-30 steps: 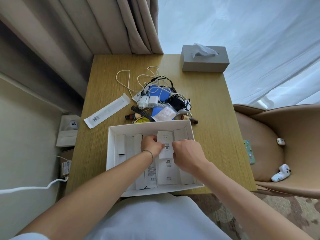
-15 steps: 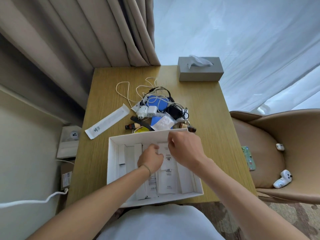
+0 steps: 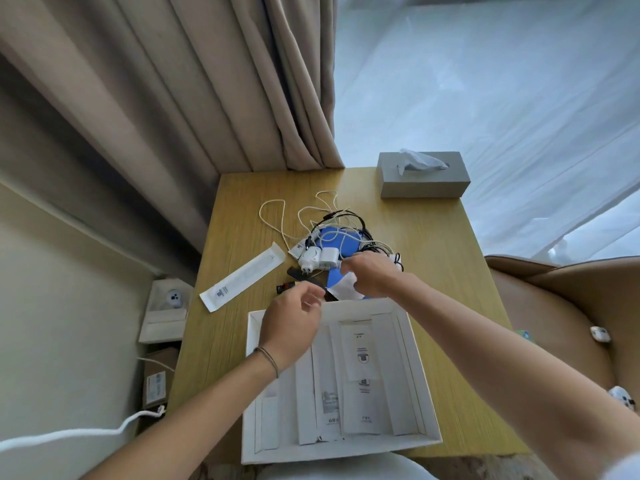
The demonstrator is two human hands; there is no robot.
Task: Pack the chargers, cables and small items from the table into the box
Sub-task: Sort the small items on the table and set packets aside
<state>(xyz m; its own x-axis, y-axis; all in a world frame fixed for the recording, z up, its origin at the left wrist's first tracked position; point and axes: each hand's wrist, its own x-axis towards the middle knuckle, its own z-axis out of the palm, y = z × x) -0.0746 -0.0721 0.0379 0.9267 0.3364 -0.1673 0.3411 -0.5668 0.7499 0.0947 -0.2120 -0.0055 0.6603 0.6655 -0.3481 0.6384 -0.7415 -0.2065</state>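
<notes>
Box: a white open box (image 3: 420,368) lies on the near part of the wooden bench (image 3: 436,258), its near edge at the bench edge. Inside it lie several flat white paper packs (image 3: 362,355), long and narrow, side by side.
Left hand: the left hand (image 3: 291,323) is above the far left corner of the box. Its fingers (image 3: 313,299) are loosely curled with a small gap to the thumb, and they hold nothing. A thin band is around the wrist.
Right hand: the right hand (image 3: 375,278) is just beyond the far wall of the box, over the pile. Its fingers are bent down around a small white packet (image 3: 344,289); I cannot tell how firm the grip is.
Pile: the chargers and cables are still on the bench, beyond the box. Two white chargers (image 3: 320,259) lie side by side, next to a blue flat item (image 3: 334,242). White cables (image 3: 277,216) and black cables (image 3: 346,216) lie tangled over and around it. Some small dark items (image 3: 294,277) lie between the chargers and the left hand.
Long pack: a long white pack (image 3: 244,277) lies slanted on the bench, left of the pile.
Far corner: a grey tissue box (image 3: 424,178) stands at the far right corner of the bench.
Behind: a beige curtain (image 3: 173,98) hangs at the far left.
</notes>
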